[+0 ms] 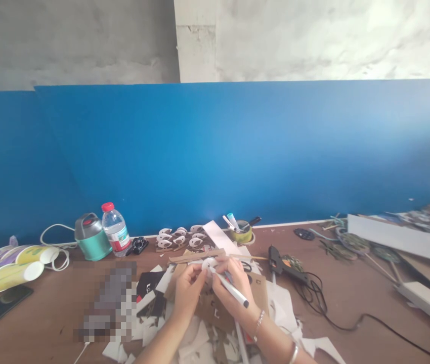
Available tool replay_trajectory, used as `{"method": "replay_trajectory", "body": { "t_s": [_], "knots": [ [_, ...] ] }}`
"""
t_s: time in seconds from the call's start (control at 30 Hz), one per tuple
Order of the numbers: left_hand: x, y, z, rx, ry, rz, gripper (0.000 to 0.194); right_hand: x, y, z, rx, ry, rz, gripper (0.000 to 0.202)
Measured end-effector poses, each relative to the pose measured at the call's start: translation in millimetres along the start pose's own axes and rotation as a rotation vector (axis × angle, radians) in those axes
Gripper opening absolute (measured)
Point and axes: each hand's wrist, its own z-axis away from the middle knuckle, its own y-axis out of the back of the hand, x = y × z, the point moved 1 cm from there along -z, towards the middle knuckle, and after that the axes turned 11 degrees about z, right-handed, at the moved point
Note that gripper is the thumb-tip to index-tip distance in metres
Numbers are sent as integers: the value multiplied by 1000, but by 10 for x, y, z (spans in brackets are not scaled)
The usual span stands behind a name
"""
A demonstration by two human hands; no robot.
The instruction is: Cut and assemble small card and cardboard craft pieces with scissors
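Pinching small white piece point(208, 263) — left hand point(189, 289) | Gripping white pen point(233, 289) — right hand point(241, 279), curled

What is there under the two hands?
Under the left hand and right hand lie brown cardboard and white scraps. The tabletop directly beneath is covered, so what else lies there cannot be seen.

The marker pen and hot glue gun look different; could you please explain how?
The marker pen is white with a black end, while the hot glue gun is black. The marker pen is in the right hand; the hot glue gun rests on the table. The marker pen is straight and slim, the hot glue gun angled and bulkier.
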Motion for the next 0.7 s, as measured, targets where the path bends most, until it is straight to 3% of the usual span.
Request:
{"method": "replay_trajectory", "body": {
  "t_s": [0.7],
  "knots": [
    [-15,14,-14,-29,-27,-23,35,-3,5,5,31,-7,-34,10]
  ]
}}
